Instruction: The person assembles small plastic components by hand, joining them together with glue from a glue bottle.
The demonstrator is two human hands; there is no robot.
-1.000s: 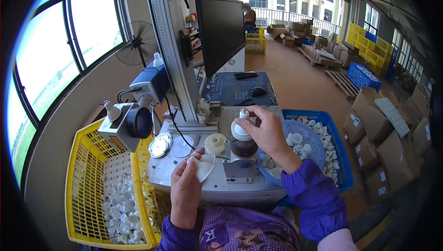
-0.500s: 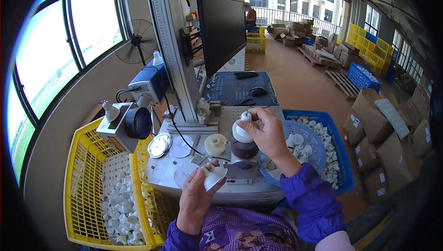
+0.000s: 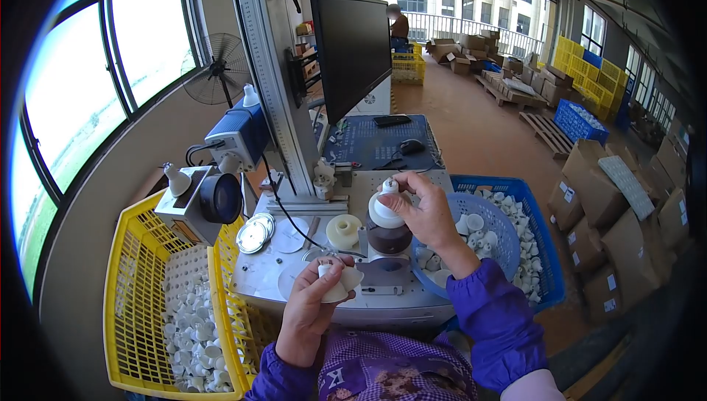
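So your left hand (image 3: 309,312) has lifted that white plastic cap (image 3: 337,282) off the worktable (image 3: 294,272) over the last second and rolled it up toward you, low centre of the frame. Fingers are wrapped round it, thumb on top, a proper closed grip. Your right hand (image 3: 423,213) has barely moved: fingertips pinched on the white bulb housing (image 3: 384,208) sitting on the dark fixture (image 3: 388,237), mid-frame. Looks to me like one piece is seated and the finished one is coming away. Yellow crate (image 3: 132,276) of parts at lower left, blue basket (image 3: 501,235) to the right.
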